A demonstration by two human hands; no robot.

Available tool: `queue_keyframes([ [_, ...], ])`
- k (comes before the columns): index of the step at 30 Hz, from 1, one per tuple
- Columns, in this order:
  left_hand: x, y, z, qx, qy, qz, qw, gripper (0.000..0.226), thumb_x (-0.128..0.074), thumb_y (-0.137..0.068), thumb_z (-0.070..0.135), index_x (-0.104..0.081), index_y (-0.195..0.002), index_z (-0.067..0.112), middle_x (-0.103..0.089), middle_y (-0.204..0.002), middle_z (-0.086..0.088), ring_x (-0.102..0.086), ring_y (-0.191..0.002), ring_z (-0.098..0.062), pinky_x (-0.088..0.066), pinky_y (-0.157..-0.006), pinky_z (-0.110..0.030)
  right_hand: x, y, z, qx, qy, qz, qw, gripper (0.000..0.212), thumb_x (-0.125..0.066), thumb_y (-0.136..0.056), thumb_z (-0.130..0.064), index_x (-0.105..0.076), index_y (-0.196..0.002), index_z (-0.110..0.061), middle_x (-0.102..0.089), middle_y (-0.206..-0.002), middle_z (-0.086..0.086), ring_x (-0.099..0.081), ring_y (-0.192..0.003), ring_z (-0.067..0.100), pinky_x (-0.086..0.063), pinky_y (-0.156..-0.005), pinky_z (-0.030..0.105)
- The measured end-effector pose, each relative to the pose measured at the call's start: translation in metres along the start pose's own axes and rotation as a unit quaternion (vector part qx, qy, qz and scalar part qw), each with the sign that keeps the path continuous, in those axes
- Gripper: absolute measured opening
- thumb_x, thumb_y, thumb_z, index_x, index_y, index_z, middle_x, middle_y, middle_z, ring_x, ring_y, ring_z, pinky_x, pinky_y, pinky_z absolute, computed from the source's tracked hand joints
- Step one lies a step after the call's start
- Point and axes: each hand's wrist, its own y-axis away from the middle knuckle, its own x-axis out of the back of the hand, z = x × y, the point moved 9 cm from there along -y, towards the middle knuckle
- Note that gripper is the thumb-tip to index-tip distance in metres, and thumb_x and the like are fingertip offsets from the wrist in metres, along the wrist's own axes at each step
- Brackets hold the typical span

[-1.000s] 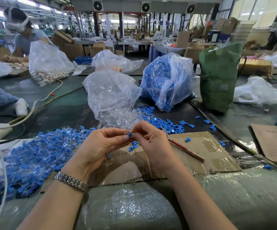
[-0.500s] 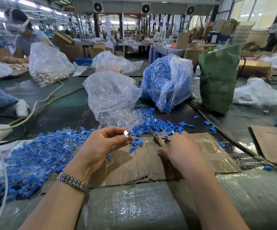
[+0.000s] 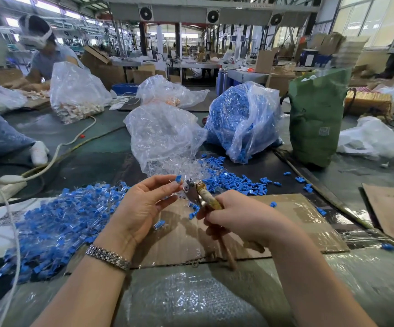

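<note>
My left hand (image 3: 144, 206) pinches a small blue and clear plastic piece (image 3: 178, 179) between thumb and fingertips, held above the cardboard sheet (image 3: 292, 215). My right hand (image 3: 240, 218) grips a pair of pliers (image 3: 197, 193) by their taped handles, the metal jaws pointing up-left and almost touching the piece. A big pile of finished blue pieces (image 3: 56, 223) lies to the left. Loose blue pieces (image 3: 236, 182) and clear pieces (image 3: 179, 168) lie just beyond my hands.
A clear bag (image 3: 162, 135) of clear parts and a bag of blue parts (image 3: 243, 119) stand behind. A green sack (image 3: 316, 116) is at right, white cables (image 3: 56, 154) at left. Another person (image 3: 42, 48) works at far left.
My right hand left the piece, reached down to the cardboard, picked up the pliers and raised them to the piece in my left hand. The left hand barely moved.
</note>
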Motion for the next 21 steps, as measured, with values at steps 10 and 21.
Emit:
queue_keyframes([
  [10,-0.005,0.004,0.007,-0.034,-0.101,-0.006,0.994,0.017,-0.077,-0.069,0.014,-0.082,-0.085,0.018,-0.078,-0.095,-0.006,-0.072,-0.088,-0.013,-0.056,-0.079,-0.025,-0.017,-0.003,-0.014,0.022,-0.034,-0.051,0.998,0.015,-0.051,-0.102,-0.010,-0.062,-0.101,0.000,-0.069,-0.087,0.009,-0.070,-0.077,0.020,-0.059,-0.087,0.047],
  [21,-0.004,0.010,0.010,-0.056,-0.209,0.041,0.975,0.013,-0.073,-0.085,-0.001,-0.077,-0.094,0.008,-0.078,-0.096,-0.012,-0.071,-0.105,-0.034,-0.055,-0.099,-0.044,-0.022,-0.012,-0.004,0.008,0.003,0.001,1.000,0.040,-0.051,-0.103,-0.042,-0.062,-0.081,-0.011,-0.060,-0.060,-0.001,-0.059,-0.050,0.014,-0.053,-0.055,0.029],
])
